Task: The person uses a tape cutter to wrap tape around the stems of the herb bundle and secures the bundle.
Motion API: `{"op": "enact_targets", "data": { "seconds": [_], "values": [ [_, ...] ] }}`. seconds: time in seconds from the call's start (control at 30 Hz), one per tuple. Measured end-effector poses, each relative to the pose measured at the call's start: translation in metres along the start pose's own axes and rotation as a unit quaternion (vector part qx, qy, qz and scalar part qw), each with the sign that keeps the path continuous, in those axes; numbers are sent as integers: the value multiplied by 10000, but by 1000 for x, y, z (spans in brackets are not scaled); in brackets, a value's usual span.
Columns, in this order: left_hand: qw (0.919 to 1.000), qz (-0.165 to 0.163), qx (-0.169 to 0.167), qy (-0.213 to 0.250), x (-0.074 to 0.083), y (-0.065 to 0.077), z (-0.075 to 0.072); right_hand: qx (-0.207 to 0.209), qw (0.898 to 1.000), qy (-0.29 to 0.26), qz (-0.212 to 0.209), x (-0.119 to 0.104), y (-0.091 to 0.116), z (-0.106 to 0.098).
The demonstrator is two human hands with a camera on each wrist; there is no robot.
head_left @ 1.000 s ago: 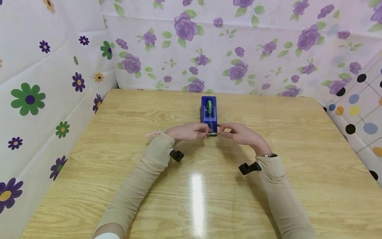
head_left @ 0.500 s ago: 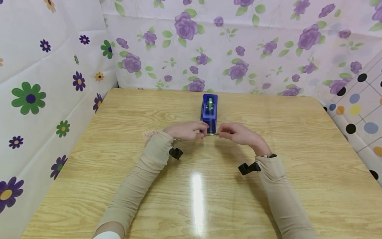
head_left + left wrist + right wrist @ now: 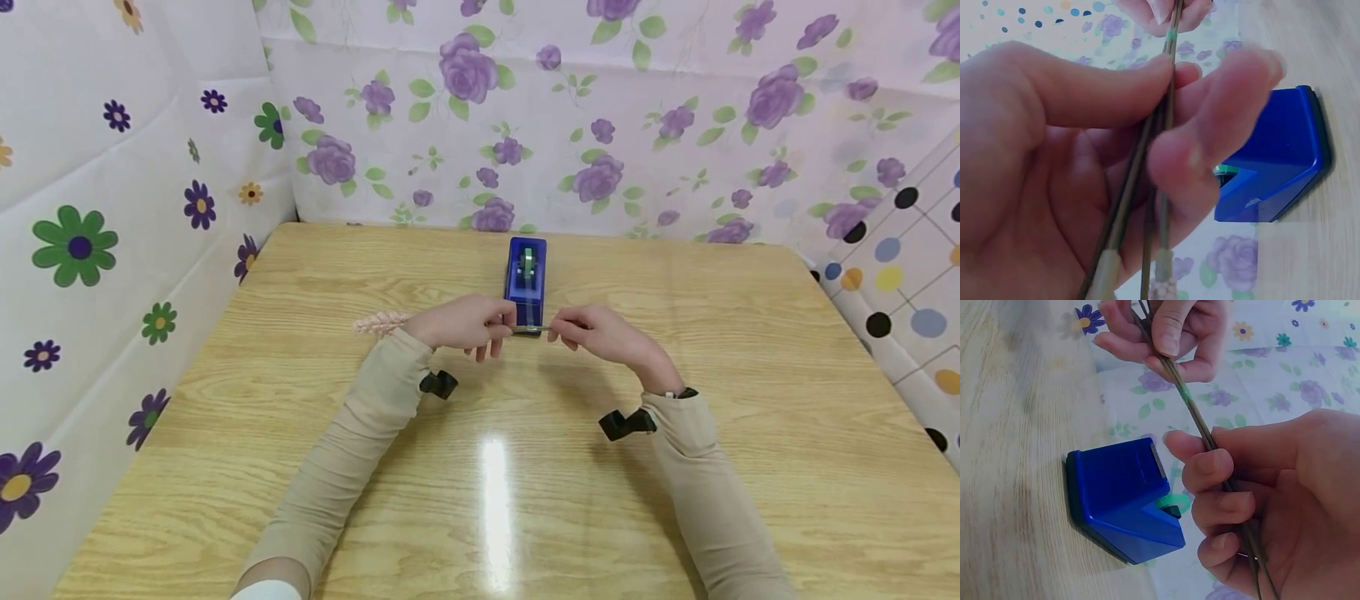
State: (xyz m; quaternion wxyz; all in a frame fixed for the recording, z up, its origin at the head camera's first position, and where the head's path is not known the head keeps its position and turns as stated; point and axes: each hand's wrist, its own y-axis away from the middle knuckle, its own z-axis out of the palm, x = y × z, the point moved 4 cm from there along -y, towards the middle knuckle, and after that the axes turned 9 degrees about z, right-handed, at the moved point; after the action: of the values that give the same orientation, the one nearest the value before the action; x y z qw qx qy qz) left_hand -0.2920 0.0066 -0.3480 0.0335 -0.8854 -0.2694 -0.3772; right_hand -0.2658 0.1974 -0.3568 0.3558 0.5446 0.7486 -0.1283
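Observation:
A thin bundle of brown artificial flower stems (image 3: 1197, 419) runs between both hands, raised over the table. Pale pink flower heads (image 3: 381, 322) stick out to the left, partly hidden by the left wrist. My left hand (image 3: 465, 323) pinches the stems between thumb and fingers. The right hand (image 3: 596, 332) holds the other end, fingers curled round it, as the right wrist view shows. Between the hands, a short band of shiny green tape (image 3: 1185, 394) lies around the stems. Just beyond them stands a blue tape dispenser (image 3: 527, 275) with a green roll core (image 3: 1173, 501).
The wood-grain table (image 3: 450, 500) spreads around the arms. A rose-printed sheet (image 3: 420, 117) hangs at the back, a daisy-printed one (image 3: 142, 250) on the left and a dotted one (image 3: 907, 283) on the right. Small black wrist cameras (image 3: 628, 423) hang below each wrist.
My left hand has shifted slightly left and up, and its lower fingers now hang beneath the stems. More of the pink flower heads shows. The right hand stays nearly where it was.

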Motion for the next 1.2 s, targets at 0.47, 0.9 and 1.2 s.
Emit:
{"op": "enact_targets", "data": {
  "seconds": [0.47, 0.9, 1.2],
  "values": [
    [9992, 17, 309, -235, -4, 4, -7, 245, 9995, -36, 187, -5, -2, 4],
    [9967, -297, 586, -475, -6, 1, -8, 538, 9983, 102, 207, -6, 0, 5],
    [9965, -263, 552, -575, -5, 1, -8, 544, 9977, 171, 366, -5, 1, 5]
  ]
}}
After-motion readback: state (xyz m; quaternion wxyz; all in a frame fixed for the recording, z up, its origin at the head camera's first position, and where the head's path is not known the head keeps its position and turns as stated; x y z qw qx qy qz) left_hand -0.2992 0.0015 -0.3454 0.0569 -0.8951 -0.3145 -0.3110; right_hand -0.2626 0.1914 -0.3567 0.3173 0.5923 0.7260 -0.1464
